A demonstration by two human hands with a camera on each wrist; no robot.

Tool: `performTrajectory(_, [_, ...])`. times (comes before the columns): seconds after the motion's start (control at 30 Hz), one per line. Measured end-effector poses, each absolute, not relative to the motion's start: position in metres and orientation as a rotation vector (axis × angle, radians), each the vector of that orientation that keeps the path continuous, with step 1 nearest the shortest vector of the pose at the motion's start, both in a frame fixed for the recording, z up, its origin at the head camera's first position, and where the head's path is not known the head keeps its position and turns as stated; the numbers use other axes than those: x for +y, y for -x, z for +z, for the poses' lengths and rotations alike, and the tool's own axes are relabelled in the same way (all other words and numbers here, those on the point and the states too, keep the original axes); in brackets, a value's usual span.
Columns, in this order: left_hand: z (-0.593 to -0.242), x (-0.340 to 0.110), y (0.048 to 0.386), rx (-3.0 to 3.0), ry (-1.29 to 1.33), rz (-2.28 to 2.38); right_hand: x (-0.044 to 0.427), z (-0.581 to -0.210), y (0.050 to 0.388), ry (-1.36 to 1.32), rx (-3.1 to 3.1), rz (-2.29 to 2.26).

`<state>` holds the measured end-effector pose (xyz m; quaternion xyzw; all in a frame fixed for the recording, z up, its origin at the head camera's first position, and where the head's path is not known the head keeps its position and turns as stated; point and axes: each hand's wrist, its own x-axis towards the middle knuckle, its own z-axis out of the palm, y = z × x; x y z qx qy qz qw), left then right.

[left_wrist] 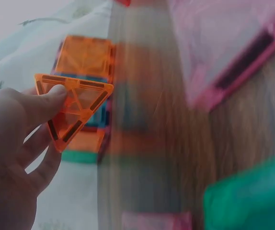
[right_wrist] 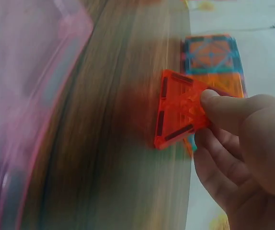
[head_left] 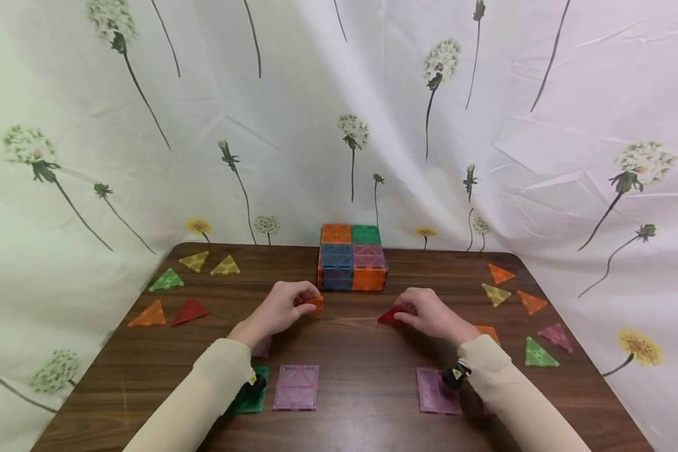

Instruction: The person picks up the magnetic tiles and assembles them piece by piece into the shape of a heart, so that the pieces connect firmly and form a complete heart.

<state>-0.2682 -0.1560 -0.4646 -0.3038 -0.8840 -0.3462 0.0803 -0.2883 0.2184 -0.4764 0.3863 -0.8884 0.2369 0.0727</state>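
Observation:
In my left hand (head_left: 287,306) an orange triangular magnetic tile (left_wrist: 75,103) is pinched between thumb and fingers, held in front of the block structure's left side. My right hand (head_left: 426,312) pinches a red triangular magnetic tile (right_wrist: 178,108) by one side, a little right of the table's middle. Between and behind the hands stands a box-shaped structure of square magnetic tiles (head_left: 353,257), in orange, green, blue and pink. Both held tiles are apart from it. My wrist and forearm partly cover a green square tile (head_left: 254,402) on the left and a purple square tile (head_left: 432,392) on the right.
Yellow, green, orange and red triangles lie at the table's left, among them a red triangle (head_left: 190,311). More triangles lie at the right, including a green triangle (head_left: 539,353). A purple square (head_left: 296,387) lies near the front. A flowered cloth (head_left: 299,125) hangs behind the table.

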Motion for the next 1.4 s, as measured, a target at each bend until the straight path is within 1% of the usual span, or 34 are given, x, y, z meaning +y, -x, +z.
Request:
performTrajectory(0.27, [-0.465, -0.126, 0.267, -2.647, 1.016, -1.020, 0.189, -0.480, 0.292, -1.252, -2.657, 0.670])
performTrajectory(0.63, [-0.469, -0.099, 0.272, -2.620, 1.093, -0.950, 0.169, -0.489, 0.299, -1.329, -2.659, 0.636])
performTrajectory(1.03, [-0.468, -0.081, 0.274, -2.638, 1.090, -0.928, 0.169, -0.491, 0.299, -1.275, -2.742, 0.682])
performTrajectory(1.27, [-0.470, -0.079, 0.275, -2.659, 1.073, -0.886, 0.174, -0.492, 0.294, -1.204, -2.804, 0.824])
performTrajectory(1.4, [-0.470, -0.079, 0.277, -2.652, 1.078, -0.893, 0.176, -0.492, 0.295, -1.197, -2.785, 0.827])
